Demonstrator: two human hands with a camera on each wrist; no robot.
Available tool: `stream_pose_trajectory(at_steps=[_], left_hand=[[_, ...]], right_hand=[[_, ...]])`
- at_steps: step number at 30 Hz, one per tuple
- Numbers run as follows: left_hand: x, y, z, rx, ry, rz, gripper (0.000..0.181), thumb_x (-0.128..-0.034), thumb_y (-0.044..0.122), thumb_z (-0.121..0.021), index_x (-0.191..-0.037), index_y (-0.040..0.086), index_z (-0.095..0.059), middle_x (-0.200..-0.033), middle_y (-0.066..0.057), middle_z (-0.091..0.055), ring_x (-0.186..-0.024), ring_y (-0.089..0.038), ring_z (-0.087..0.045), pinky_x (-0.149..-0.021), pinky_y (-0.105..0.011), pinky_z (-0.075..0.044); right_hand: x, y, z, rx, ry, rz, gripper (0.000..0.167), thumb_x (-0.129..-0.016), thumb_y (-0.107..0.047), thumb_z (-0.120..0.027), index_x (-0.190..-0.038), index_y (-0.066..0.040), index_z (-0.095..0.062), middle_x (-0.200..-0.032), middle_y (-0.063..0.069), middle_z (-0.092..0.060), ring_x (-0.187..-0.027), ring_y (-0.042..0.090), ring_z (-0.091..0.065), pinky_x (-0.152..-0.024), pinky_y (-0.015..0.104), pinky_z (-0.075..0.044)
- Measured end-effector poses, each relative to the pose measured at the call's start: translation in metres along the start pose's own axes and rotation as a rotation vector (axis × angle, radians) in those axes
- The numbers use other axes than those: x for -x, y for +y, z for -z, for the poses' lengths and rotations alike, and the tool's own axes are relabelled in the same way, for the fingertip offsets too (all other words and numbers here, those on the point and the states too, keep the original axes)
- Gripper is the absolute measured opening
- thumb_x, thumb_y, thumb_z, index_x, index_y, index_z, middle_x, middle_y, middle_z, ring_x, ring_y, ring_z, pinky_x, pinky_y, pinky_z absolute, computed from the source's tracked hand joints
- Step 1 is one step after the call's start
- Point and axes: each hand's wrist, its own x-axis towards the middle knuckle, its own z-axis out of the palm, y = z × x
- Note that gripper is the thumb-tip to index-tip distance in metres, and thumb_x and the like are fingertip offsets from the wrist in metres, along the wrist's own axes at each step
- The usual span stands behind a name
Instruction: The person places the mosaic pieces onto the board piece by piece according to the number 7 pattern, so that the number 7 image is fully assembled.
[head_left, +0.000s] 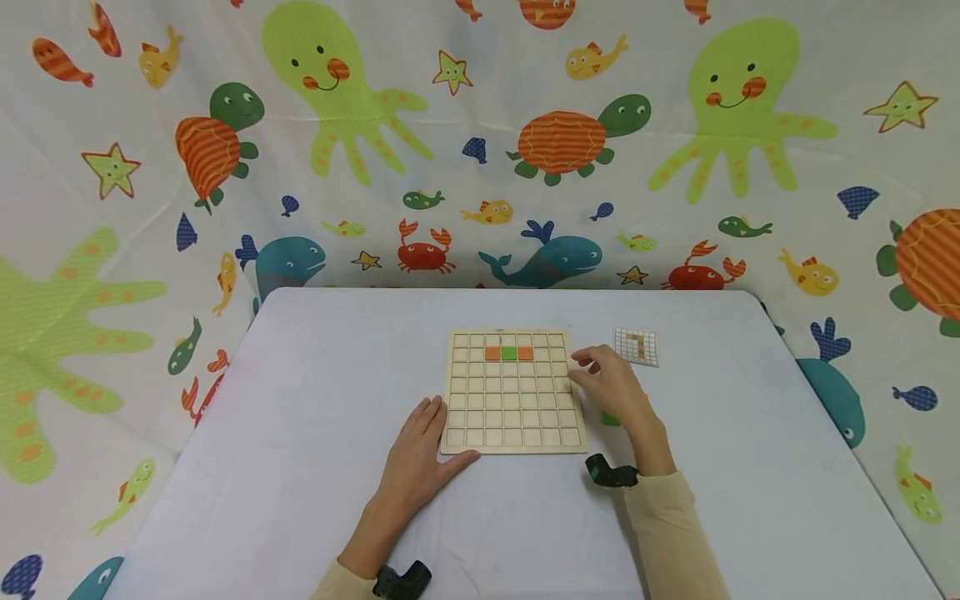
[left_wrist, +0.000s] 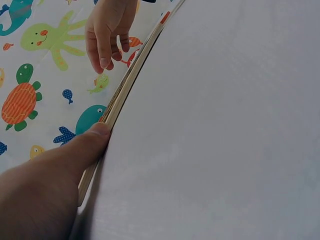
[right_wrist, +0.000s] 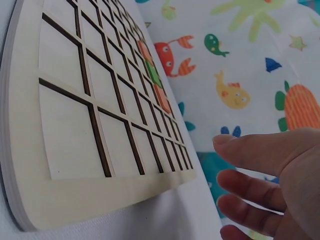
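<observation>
A wooden grid board (head_left: 514, 449) lies on the table. In its second row from the far side sit an orange tile (head_left: 492, 353), a green tile (head_left: 509, 353) and another orange tile (head_left: 526, 353), side by side. My left hand (head_left: 422, 450) rests at the board's near left corner, fingers along the left side; in the left wrist view its thumb (left_wrist: 92, 137) touches the near edge. Beside the board's right edge hovers my right hand (head_left: 611, 387), thumb and fingers apart and loosely bent, holding nothing. In the right wrist view its fingers (right_wrist: 250, 195) are apart from the board.
A small pattern card (head_left: 636, 346) lies beyond the right hand. Partly hidden under the right forearm are a loose green piece (head_left: 611, 419) and a bit of orange (head_left: 644, 397). The white table (head_left: 337, 358) ends at a curtain printed with sea animals.
</observation>
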Motion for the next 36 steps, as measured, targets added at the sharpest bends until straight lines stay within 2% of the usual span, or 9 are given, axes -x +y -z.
stream_pose_trajectory(at_steps=[10, 16, 21, 27, 36], left_hand=[[0.000, 0.000, 0.000, -0.005, -0.004, -0.002, 0.094, -0.0829, 0.062, -0.071, -0.147, -0.002, -0.047, -0.154, -0.018, -0.046, -0.147, -0.035, -0.038, -0.117, -0.048, -0.040], [-0.001, -0.001, 0.000, 0.003, -0.012, 0.003, 0.094, -0.0828, 0.062, -0.071, -0.147, -0.003, -0.047, -0.154, -0.018, -0.046, -0.148, -0.034, -0.038, -0.117, -0.048, -0.039], [-0.001, -0.001, 0.000, 0.010, -0.012, 0.005, 0.094, -0.0828, 0.062, -0.072, -0.147, -0.003, -0.047, -0.154, -0.018, -0.046, -0.147, -0.035, -0.038, -0.117, -0.048, -0.039], [0.000, -0.001, 0.000, 0.014, -0.010, 0.005, 0.094, -0.0827, 0.062, -0.072, -0.147, -0.003, -0.047, -0.154, -0.018, -0.046, -0.147, -0.035, -0.038, -0.116, -0.049, -0.040], [-0.001, 0.000, 0.001, 0.010, -0.005, 0.007, 0.095, -0.0823, 0.061, -0.072, -0.147, -0.003, -0.047, -0.154, -0.018, -0.046, -0.147, -0.035, -0.038, -0.116, -0.049, -0.040]], right_hand=[[0.006, 0.006, 0.008, 0.012, -0.011, -0.021, 0.038, -0.096, -0.025, -0.067, -0.129, -0.005, -0.065, -0.122, 0.015, -0.064, -0.109, 0.031, -0.060, -0.090, 0.046, -0.054], [0.007, 0.011, 0.013, -0.023, -0.025, -0.041, 0.039, -0.096, -0.027, -0.066, -0.129, -0.007, -0.064, -0.122, 0.014, -0.062, -0.109, 0.031, -0.058, -0.088, 0.044, -0.053], [0.009, 0.015, 0.018, -0.033, -0.042, -0.048, 0.039, -0.096, -0.026, -0.066, -0.128, -0.005, -0.064, -0.122, 0.015, -0.062, -0.109, 0.031, -0.057, -0.089, 0.044, -0.053], [0.010, 0.020, 0.022, -0.029, -0.053, -0.033, 0.039, -0.096, -0.023, -0.066, -0.128, -0.002, -0.064, -0.124, 0.019, -0.062, -0.110, 0.034, -0.058, -0.093, 0.049, -0.054], [0.008, 0.026, 0.026, -0.012, -0.083, -0.063, 0.039, -0.094, -0.021, -0.068, -0.128, -0.003, -0.064, -0.125, 0.018, -0.063, -0.110, 0.033, -0.058, -0.089, 0.045, -0.054]])
